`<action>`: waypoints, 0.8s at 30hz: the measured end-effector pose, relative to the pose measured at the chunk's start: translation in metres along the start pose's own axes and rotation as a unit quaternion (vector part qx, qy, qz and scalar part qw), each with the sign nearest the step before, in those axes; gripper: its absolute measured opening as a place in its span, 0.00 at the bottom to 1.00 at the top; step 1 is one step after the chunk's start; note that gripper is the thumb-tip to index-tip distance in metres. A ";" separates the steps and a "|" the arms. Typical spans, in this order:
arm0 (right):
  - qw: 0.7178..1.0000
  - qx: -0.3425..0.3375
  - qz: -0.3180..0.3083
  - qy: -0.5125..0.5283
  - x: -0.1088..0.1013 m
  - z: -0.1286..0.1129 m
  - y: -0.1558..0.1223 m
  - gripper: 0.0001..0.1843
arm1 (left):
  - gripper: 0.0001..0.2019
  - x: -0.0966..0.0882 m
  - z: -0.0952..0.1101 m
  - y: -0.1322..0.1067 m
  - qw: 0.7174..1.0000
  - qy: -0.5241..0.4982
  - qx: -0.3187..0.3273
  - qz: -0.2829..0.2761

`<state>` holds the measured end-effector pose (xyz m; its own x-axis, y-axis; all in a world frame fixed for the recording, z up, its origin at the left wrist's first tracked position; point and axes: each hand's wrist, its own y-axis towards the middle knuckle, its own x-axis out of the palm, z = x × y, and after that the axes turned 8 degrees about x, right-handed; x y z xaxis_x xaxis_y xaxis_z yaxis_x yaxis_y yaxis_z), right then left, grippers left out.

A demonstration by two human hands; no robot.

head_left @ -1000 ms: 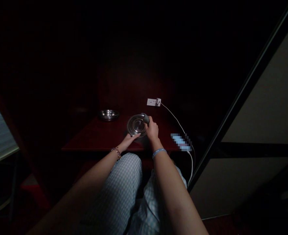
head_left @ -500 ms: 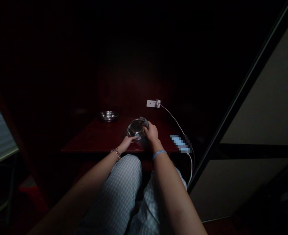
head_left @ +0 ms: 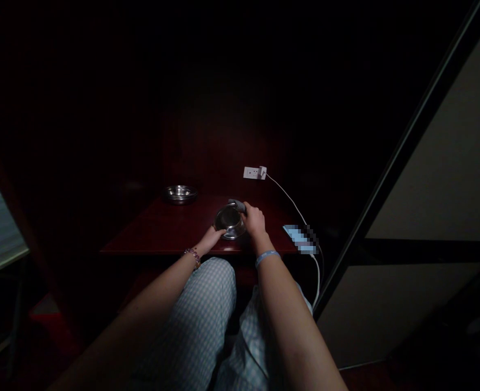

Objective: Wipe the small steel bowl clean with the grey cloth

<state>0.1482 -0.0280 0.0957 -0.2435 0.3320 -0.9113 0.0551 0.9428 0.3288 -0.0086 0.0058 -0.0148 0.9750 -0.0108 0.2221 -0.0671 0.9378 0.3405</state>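
A shiny metal bowl (head_left: 228, 220) is held tilted above the front part of the dark red desk (head_left: 142, 233). My left hand (head_left: 211, 239) grips its near left rim, with the thumb over the edge. My right hand (head_left: 254, 219) is closed on a grey cloth (head_left: 237, 205), which lies over the bowl's far right rim. The fingers beneath the bowl are hidden. Farther back to the left, other metal bowls (head_left: 180, 194) sit on the desk, seemingly stacked.
A white wall socket (head_left: 255, 172) holds a charger with a white cable (head_left: 286, 193) running down the right side. A pixelated light-blue object (head_left: 300, 239) lies at the desk's right edge. My knees (head_left: 211, 282) are under the front edge. A red bin (head_left: 54, 320) stands at lower left.
The bowl has shifted slightly toward me and tilted differently. The cloth in my right hand has moved a little left along the rim. My left hand keeps its grip.
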 end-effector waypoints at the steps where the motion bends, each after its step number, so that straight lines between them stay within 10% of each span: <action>1: 1.000 0.006 0.002 0.012 0.001 0.000 0.000 0.21 | 0.15 0.000 0.000 0.000 1.000 -0.008 -0.003 -0.001; 14: 0.983 0.040 0.017 0.179 0.018 -0.007 0.009 0.18 | 0.24 0.001 -0.004 -0.001 0.998 -0.069 0.007 0.006; 24: 0.999 0.012 -0.003 0.033 0.009 0.003 0.004 0.24 | 0.22 -0.001 -0.006 0.003 0.999 -0.004 0.035 0.014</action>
<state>0.1493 -0.0213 0.0880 -0.3072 0.3250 -0.8944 0.0771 0.9453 0.3170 -0.0083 0.0104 -0.0199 0.9709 0.0127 0.2392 -0.1096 0.9116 0.3963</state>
